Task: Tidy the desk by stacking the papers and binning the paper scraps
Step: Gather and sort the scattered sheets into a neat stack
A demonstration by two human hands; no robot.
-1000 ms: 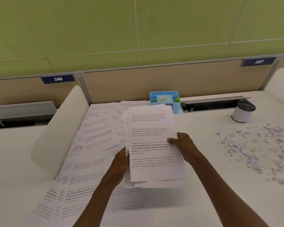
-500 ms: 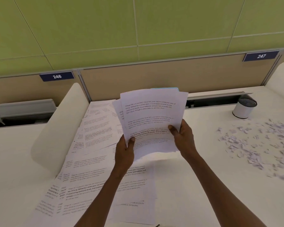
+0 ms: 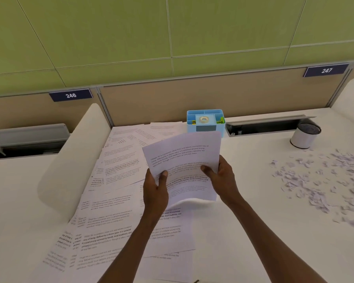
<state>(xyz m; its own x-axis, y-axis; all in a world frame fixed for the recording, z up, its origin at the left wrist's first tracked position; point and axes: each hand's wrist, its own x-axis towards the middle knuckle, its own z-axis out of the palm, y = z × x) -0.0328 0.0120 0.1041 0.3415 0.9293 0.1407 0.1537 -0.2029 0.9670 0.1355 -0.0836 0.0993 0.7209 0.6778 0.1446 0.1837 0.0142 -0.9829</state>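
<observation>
Both hands hold a small bundle of white printed paper sheets (image 3: 184,160) above the white desk (image 3: 243,231), at the middle of the view. The left hand (image 3: 154,193) has its grip clasped on the bundle's left edge, thumb on the printed face; the right hand (image 3: 223,180) has its grip pinching the right edge, thumb likewise on top. The bundle's long axis runs roughly from 6 to 12 o'clock, tipped a little toward 1 o'clock, and its lower edge sags free between the two wrists.

The loose spread of white printed sheets (image 3: 114,201) lies flat on the desk from 7 round to 11 o'clock of the held bundle, reaching from the near edge up toward the blue plastic desk organiser (image 3: 205,121) at 12 o'clock. That places the remaining sheets on the left hand's side, so the left hand looks the nearer one to gather more while the right carries the bundle.

The scattered torn white paper scraps (image 3: 319,180) lie at 3 o'clock, well apart from the bundle, nearer the right hand, below a white cylindrical bin with a dark mesh top (image 3: 305,136) at 2 o'clock.
</observation>
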